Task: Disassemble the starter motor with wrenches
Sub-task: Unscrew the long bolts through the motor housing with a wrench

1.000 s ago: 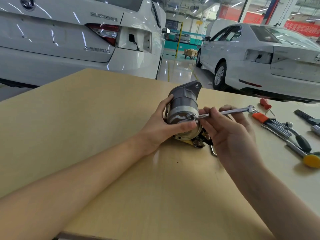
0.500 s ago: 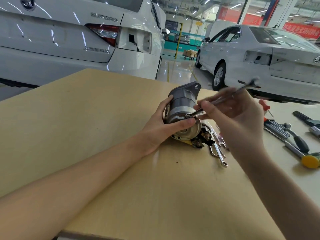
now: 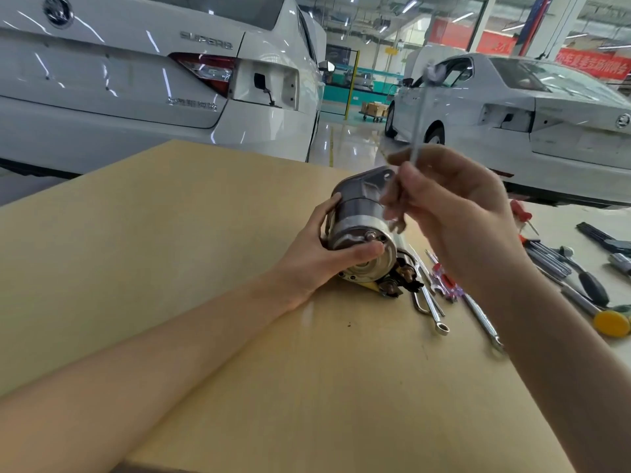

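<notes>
Now the starter motor lies on its side on the wooden table, the left hand curled round its end cap, thumb across the face. Just beside it, raised, the right hand pinches a blurred wrench, seemingly near upright. Spare wrenches and screwdrivers lie to the right.

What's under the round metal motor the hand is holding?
The motor rests on the wooden table, gripped by the left hand. A yellow piece and dark bolted parts poke out beneath it. The motor hides what lies directly underneath.
</notes>
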### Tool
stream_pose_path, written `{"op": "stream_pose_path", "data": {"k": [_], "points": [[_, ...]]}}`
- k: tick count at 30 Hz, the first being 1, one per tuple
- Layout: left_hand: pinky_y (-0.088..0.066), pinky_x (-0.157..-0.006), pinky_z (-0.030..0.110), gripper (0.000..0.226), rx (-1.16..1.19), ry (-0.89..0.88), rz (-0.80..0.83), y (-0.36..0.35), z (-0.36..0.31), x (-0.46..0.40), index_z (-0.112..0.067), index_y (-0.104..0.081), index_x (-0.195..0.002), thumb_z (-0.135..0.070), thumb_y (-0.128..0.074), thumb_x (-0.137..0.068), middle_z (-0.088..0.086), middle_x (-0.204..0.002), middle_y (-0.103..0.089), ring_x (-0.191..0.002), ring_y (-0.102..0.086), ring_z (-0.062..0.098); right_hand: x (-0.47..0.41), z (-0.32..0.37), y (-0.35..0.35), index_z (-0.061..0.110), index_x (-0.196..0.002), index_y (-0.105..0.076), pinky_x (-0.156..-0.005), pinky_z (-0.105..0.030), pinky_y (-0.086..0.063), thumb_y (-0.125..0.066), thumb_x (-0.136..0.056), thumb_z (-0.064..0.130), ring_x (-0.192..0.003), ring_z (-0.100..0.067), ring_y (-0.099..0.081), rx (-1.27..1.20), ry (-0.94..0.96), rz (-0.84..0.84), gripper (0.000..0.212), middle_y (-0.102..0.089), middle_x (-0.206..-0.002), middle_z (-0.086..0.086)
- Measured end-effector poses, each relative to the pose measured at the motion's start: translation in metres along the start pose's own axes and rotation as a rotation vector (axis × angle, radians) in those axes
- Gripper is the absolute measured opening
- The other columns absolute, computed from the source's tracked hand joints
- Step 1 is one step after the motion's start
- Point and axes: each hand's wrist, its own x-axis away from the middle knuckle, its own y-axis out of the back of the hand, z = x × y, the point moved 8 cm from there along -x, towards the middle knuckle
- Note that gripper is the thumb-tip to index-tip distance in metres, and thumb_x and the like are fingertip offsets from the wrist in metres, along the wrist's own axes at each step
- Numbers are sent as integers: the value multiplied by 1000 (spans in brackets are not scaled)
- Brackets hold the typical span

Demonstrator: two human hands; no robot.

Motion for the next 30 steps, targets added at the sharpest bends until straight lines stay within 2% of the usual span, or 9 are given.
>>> {"op": "stream_pose_path", "data": {"k": [4,7,9,11,17,21,24,27,30], "points": [[-53,-93,38,129,-29,-2,-17,0,0,0,-38,-37,-139,-50,-96,-25,6,-125,-61,-105,-68,21,25,-34,30,8,-90,-60,-72,-27,-55,-55,-81,16,-70,-16,-66,-225,-178,-289,13,-70,-74,-4],[-53,-93,38,133,-38,2,-30,2,0,0,-36,-36,-142,-51,-96,-25,2,-118,-65,-103,-69,20,34,-46,39,11,-81,-61,-69,-23,-49,-59,-78,19,-70,-12,-64,-268,-238,-376,9,-74,-81,-4],[-52,-95,39,138,-38,3,-32,2,0,0,-36,-35,-143,-59,-94,-21,-1,-115,-66,-103,-69,20,35,-50,40,10,-75,-63,-62,-20,-47,-60,-75,15,-65,-11,-63,-338,-252,-388,6,-73,-78,-6],[-52,-94,38,138,-35,-2,-31,2,0,0,-36,-35,-143,-61,-93,-21,1,-116,-66,-102,-69,19,36,-55,39,7,-73,-64,-60,-18,-51,-60,-73,10,-63,-12,-65,-402,-262,-385,5,-72,-76,-9],[-52,-93,37,140,-23,-6,-40,2,0,-1,-34,-35,-143,-62,-93,-18,0,-107,-69,-98,-70,18,39,-66,38,5,-74,-61,-68,-23,-56,-62,-74,7,-72,-20,-68,-437,-288,-350,2,-69,-78,-11],[-54,-91,35,144,-26,-10,-41,2,-1,0,-31,-34,-146,-61,-92,-17,-4,-100,-72,-97,-70,17,39,-67,34,12,-63,-66,-70,-24,-56,-64,-72,7,-76,-20,-69,-426,-269,-324,11,-70,-79,-11],[-55,-84,30,130,-36,-15,-50,2,0,-1,-32,-36,-144,-44,-93,-29,-10,-93,-73,-93,-71,14,40,-68,32,12,-63,-64,-75,-25,-57,-64,-74,5,-80,-21,-69,-455,-229,-323,13,-70,-78,-11],[-54,-84,30,112,-28,-27,-64,2,1,-3,-35,-37,-141,-40,-85,-39,-12,-89,-74,-93,-71,13,43,-68,33,8,-70,-61,-76,-26,-57,-66,-72,5,-82,-23,-69,-473,-214,-350,6,-70,-80,-12],[-54,-84,30,109,-30,-34,-54,3,2,-4,-39,-38,-140,-41,-86,-42,-10,-98,-72,-96,-71,14,43,-49,36,7,-78,-62,-76,-29,-57,-71,-69,11,-79,-23,-68,-186,-133,-387,14,-70,-81,-14]]}}
